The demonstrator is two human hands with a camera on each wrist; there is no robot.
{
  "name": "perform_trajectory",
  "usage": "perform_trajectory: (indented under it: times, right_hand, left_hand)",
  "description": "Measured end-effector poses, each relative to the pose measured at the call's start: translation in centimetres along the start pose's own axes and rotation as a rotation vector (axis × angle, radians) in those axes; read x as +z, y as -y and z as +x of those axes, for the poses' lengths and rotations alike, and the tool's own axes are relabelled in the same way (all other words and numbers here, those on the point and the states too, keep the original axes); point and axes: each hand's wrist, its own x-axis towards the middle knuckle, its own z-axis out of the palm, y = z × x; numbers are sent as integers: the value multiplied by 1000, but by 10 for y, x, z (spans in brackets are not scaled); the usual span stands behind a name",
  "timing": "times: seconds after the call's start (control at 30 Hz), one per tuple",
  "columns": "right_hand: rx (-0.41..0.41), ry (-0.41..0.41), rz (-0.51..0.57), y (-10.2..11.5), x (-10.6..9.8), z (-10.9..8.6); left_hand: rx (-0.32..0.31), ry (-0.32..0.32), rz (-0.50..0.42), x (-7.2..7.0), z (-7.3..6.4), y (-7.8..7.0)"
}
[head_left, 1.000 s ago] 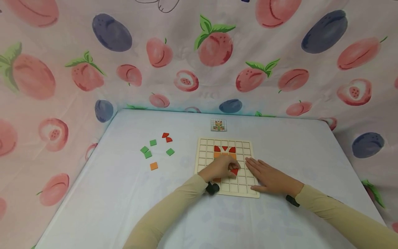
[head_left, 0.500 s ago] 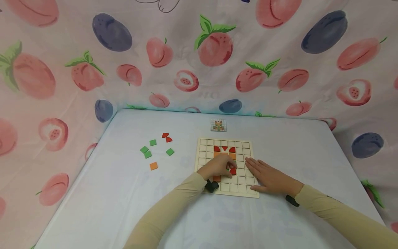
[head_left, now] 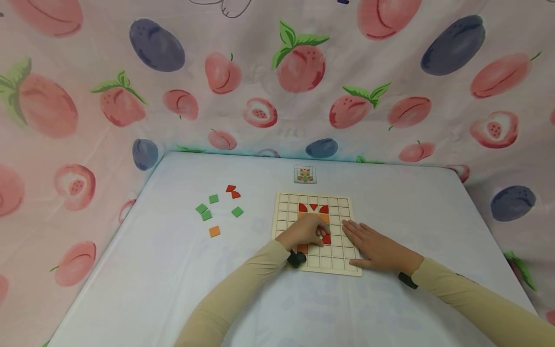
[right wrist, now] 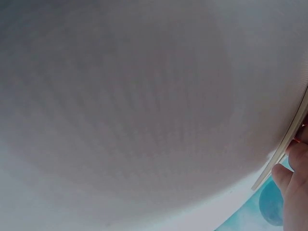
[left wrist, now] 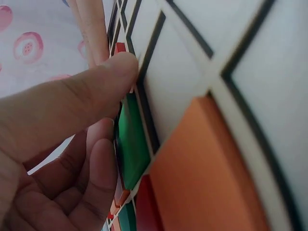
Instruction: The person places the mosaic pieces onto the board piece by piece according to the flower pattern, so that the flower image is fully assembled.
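Observation:
My left hand [head_left: 305, 231] reaches over a square wooden grid board [head_left: 284, 208], its thumb and fingers around a red quarter-round tile [head_left: 326, 239] in a cell. The left wrist view has the thumb [left wrist: 103, 84] by that tile's red edge, close to a green tile [left wrist: 132, 144] and an orange tile [left wrist: 202, 168]. Two red quarter-rounds, a red triangle [head_left: 313, 207] and orange tiles show above the hand, which covers part of the pattern. My right hand [head_left: 381, 248] rests flat with straight fingers on the board's right edge.
A small pattern card [head_left: 305, 174] lies behind the board. Loose on the left of the white table [head_left: 243, 289] are several green tiles [head_left: 206, 215], two red tiles [head_left: 235, 194] and an orange tile [head_left: 214, 231]. Fruit-printed cloth [head_left: 260, 72] hangs behind.
The left hand and the red tile have shifted slightly left since a second ago, and the tile now sits flatter in the grid. The right hand has stayed still.

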Motion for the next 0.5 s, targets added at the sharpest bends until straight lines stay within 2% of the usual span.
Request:
perform_trajectory:
  times: [0.1,0.23,0.37,0.5]
  right_hand:
    - [-3,-8,-2,0,0,0]
    - [14,27,2,0,-1,0]
    - [32,62,-4,0,-2,0]
    - [45,68,7,1,-2,1]
  left_hand:
    - [-6,-6,-10,1,0,1]
    - [-17,-21,-62,-2,-3,3]
    - [-4,-22,-141,-10,-6,8]
    - [36,14,-204,-22,-9,18]
